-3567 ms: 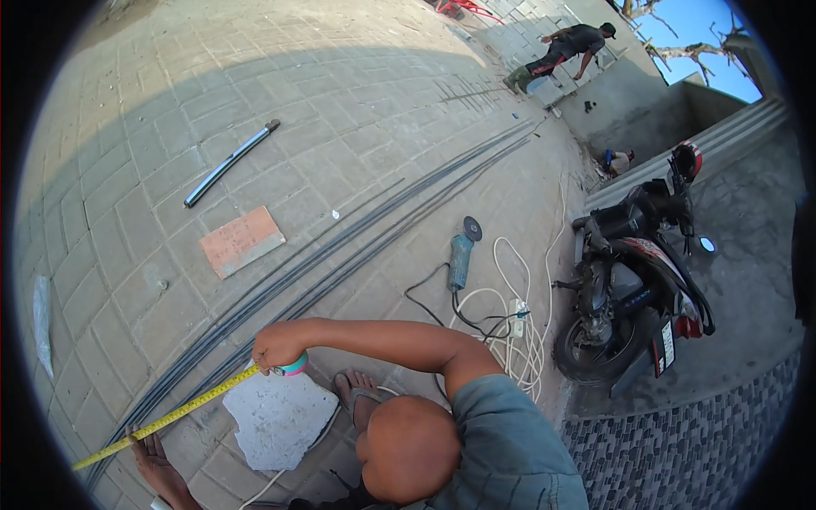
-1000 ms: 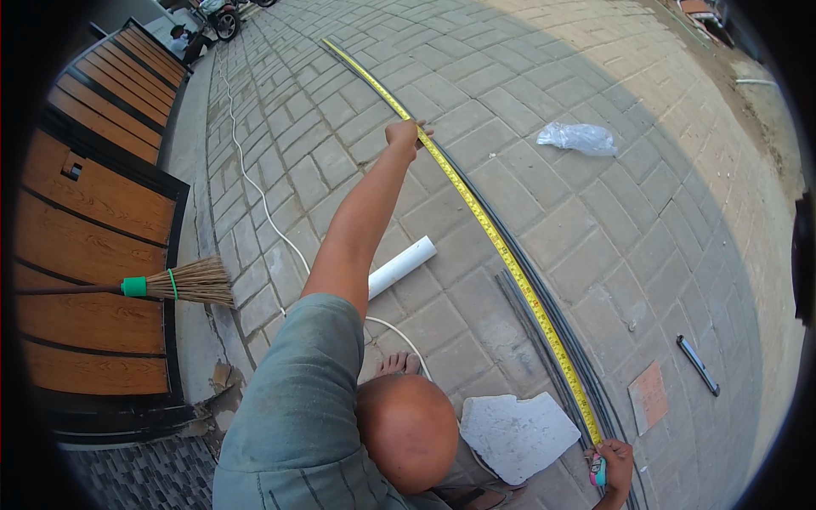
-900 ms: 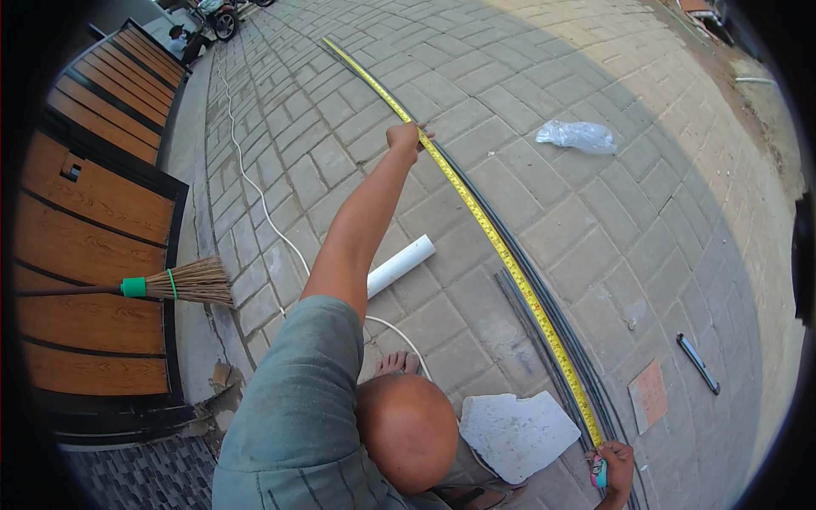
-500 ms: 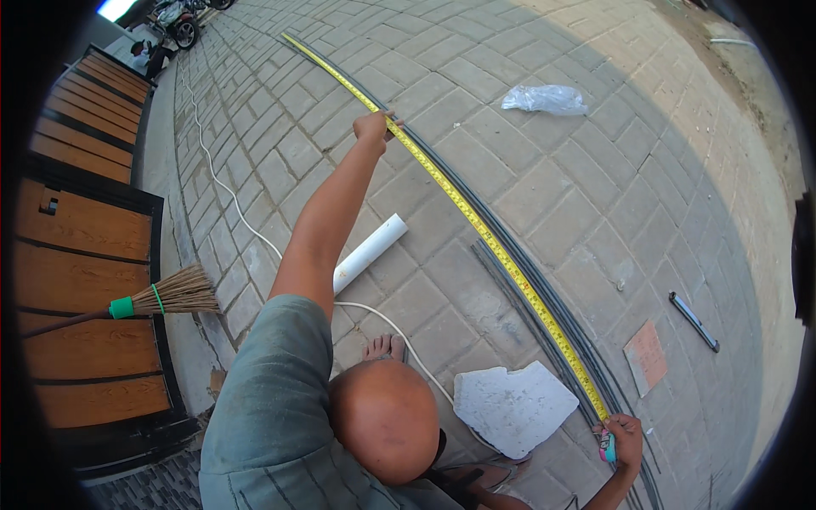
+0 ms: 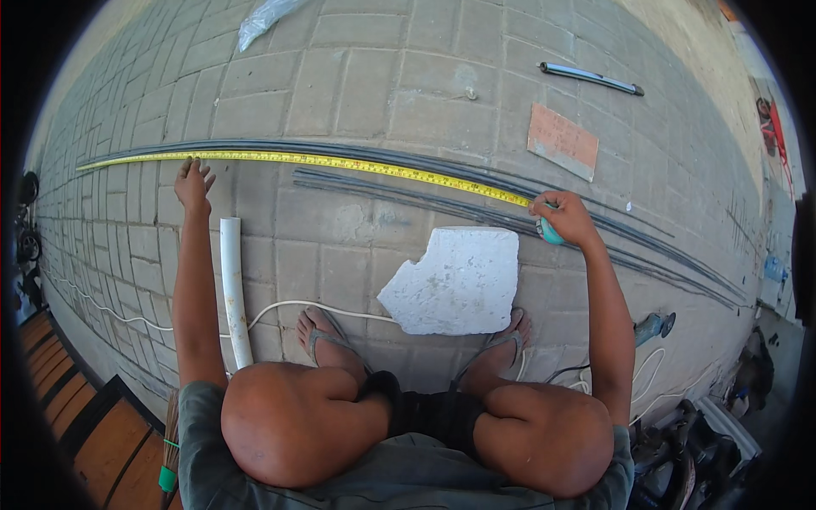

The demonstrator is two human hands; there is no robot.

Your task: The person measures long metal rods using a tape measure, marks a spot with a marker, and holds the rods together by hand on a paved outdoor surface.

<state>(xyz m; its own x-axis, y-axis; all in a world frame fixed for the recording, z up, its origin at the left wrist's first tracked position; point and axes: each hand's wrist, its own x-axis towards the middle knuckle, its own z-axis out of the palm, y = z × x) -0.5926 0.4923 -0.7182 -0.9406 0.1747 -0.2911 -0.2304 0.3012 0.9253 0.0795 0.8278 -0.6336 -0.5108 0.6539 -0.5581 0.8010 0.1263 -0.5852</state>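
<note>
I squat on grey paving bricks. A yellow measuring tape (image 5: 340, 161) lies stretched along a bundle of long dark steel rods (image 5: 408, 197). My left hand (image 5: 194, 182) reaches far out to the left, fingers spread, fingertips resting at the tape's edge. My right hand (image 5: 561, 217) is closed around the teal tape measure case (image 5: 549, 233) at the tape's right end, on top of the rods. My knees and sandalled feet fill the lower middle.
A white pipe (image 5: 232, 289) and a white cable (image 5: 289, 306) lie by my left foot, a broken white slab (image 5: 459, 280) between my feet. A reddish tile (image 5: 561, 140), a blue-grey bar (image 5: 591, 78) and a plastic bag (image 5: 263, 13) lie beyond the rods. An angle grinder (image 5: 654, 325) sits right.
The view has swung from looking left along the tape to looking straight down. My left arm stays stretched to the tape and my right hand still grips the case.
</note>
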